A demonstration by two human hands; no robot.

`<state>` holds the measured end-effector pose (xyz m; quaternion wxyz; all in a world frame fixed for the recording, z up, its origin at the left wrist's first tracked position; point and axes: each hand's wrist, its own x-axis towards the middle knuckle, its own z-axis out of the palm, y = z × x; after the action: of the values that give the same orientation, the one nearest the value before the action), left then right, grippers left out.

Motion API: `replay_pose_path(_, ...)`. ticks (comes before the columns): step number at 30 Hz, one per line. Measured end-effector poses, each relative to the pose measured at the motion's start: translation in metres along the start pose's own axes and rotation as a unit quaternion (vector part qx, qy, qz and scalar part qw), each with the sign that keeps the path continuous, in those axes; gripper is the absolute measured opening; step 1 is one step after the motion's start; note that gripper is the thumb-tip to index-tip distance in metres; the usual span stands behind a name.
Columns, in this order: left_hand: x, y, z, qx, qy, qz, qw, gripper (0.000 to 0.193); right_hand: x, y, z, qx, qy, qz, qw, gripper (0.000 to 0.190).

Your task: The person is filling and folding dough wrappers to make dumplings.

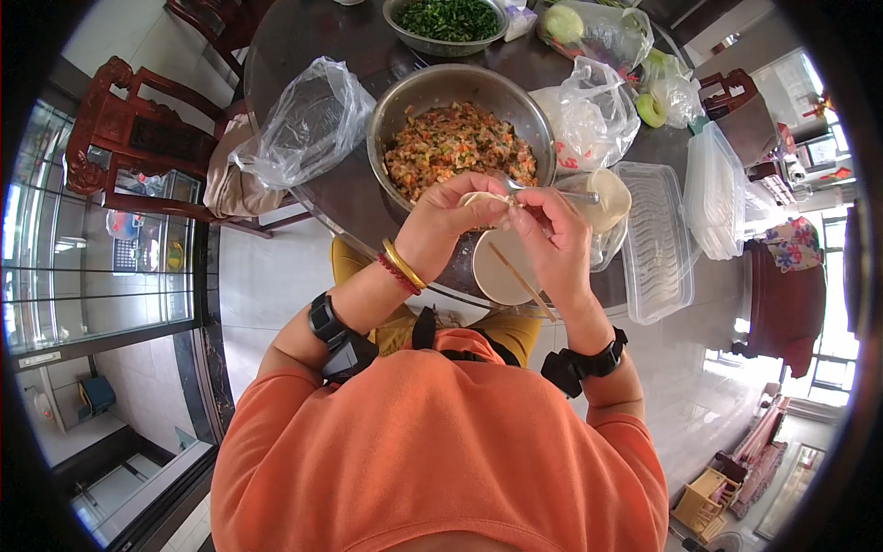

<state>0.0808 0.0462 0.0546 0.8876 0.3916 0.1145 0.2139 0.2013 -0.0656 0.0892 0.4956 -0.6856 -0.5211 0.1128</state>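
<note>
Both my left hand and my right hand pinch the edges of one folded dumpling, held over the near rim of a steel bowl. Chopped meat and vegetable filling fills the bowl's bottom. A metal utensil handle sticks out to the right behind my fingers; its other end is mostly hidden. Round dough wrappers lie in a clear bag right of my right hand. Below my hands a pale bowl has a wooden stick lying across it.
Right of the wrappers stands a clear plastic tray, beside stacked clear containers. An empty-looking plastic bag lies at the left table edge. Farther back are a colander of chopped greens, a white plastic bag and bagged vegetables.
</note>
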Motion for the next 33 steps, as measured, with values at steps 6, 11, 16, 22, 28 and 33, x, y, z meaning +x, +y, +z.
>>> replay_pose_path(6, -0.001, 0.004, 0.002, 0.029, 0.009, -0.013, 0.999, 0.010, 0.001, 0.001, 0.002, 0.035, 0.025, 0.054, 0.998, 0.012)
replay_pose_path(11, -0.001, 0.004, 0.002, 0.066, 0.016, -0.006, 0.998, 0.013, 0.000, -0.006, 0.003, -0.014, 0.027, 0.011, 0.999, 0.013)
replay_pose_path(16, 0.000, 0.002, 0.003, 0.107, 0.003, 0.049, 0.993, 0.019, 0.001, -0.003, 0.001, 0.044, -0.021, 0.097, 0.994, 0.009)
replay_pose_path(22, 0.002, 0.005, -0.004, 0.104, 0.005, 0.022, 0.994, 0.019, 0.003, 0.002, -0.003, 0.097, -0.013, 0.147, 0.984, 0.008)
replay_pose_path(28, 0.000, 0.011, -0.007, 0.152, 0.021, 0.047, 0.987, 0.013, 0.004, 0.002, -0.005, 0.060, -0.008, 0.119, 0.991, 0.008)
replay_pose_path(33, 0.003, 0.010, -0.005, 0.160, -0.011, 0.049, 0.986, 0.013, 0.005, -0.003, -0.005, 0.006, -0.044, 0.055, 0.997, 0.010)
